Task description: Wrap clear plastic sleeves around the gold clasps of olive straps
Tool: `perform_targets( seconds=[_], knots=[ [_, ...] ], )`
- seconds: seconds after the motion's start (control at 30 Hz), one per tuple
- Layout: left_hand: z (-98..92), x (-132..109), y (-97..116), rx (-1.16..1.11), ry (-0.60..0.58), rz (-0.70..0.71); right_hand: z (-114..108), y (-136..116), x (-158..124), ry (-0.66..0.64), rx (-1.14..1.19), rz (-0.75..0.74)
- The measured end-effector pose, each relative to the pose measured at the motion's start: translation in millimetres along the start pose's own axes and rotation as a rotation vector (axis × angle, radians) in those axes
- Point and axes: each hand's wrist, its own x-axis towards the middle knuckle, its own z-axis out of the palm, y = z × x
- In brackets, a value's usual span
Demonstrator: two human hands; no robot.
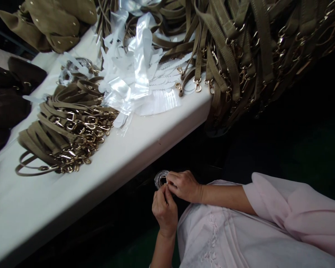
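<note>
Just off the table edge, both of my hands meet at a small ring-shaped coil point(161, 176) that looks clear and shiny, like plastic film. My left hand point(165, 210) comes up from below with thumb and forefinger pinched at its lower edge. From the right, my right hand point(185, 185) is closed, its fingertips pinching the same edge. A tiny pale bit shows between the fingertips, too small to make out. The coil's far side sticks out beyond the fingers.
A white table point(145, 143) carries bundled olive straps point(48, 136) with gold clasps, clear plastic strips point(143, 48), white paper-like pieces and another plastic-covered coil point(68, 72). More olive straps point(226, 48) hang over its right end. Olive bags point(61, 22) and dark bags point(5, 100) lie at left.
</note>
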Motion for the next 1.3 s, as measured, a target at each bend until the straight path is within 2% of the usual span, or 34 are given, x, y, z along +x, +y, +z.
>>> perform_targets(
  seconds=[0.13, 0.23, 0.37, 0.43, 0.57, 0.7, 0.9, 1.0, 1.1, 1.2, 1.3],
  knots=[
    [-13.3, 2.6, -1.8, -0.172, -0.172, -0.14, 0.4, 4.1, -4.1, 0.028, 0.116, -0.004],
    [-23.7, 6.1, -4.5, -0.244, -0.246, -0.253, 0.4, 5.5, -5.5, 0.032, 0.187, 0.0],
    [-26.7, 5.3, -4.7, -0.257, -0.287, -0.171, 1.4, 6.0, -5.3, 0.037, 0.227, -0.008],
    [-24.6, 3.8, -2.8, -0.27, -0.257, -0.174, 0.8, 6.2, -4.8, 0.038, 0.238, -0.013],
    [-20.6, 4.2, -1.8, -0.314, -0.17, -0.362, -1.2, 5.9, -4.7, 0.028, 0.212, -0.042],
    [-20.2, 5.5, -5.3, -0.278, -0.197, -0.344, 0.2, 7.0, -5.0, 0.01, 0.193, -0.049],
    [-16.0, 2.7, -5.5, -0.511, -0.141, -0.528, 0.8, 15.1, -1.1, -0.051, 0.253, -0.108],
    [-12.4, 0.8, -7.8, -0.566, -0.108, -0.578, -1.2, 16.0, 1.2, -0.069, 0.148, -0.197],
    [-9.8, -1.7, -11.1, -0.511, -0.076, -0.505, 1.8, 11.4, 0.9, -0.011, -0.038, -0.303],
    [-8.2, -2.9, -10.8, -0.332, -0.025, -0.265, 9.0, 4.0, -1.7, 0.06, -0.148, -0.343],
    [-6.4, -2.8, -5.4, -0.183, 0.042, -0.024, 13.9, 0.5, -5.2, 0.072, -0.148, -0.26]
  ],
)
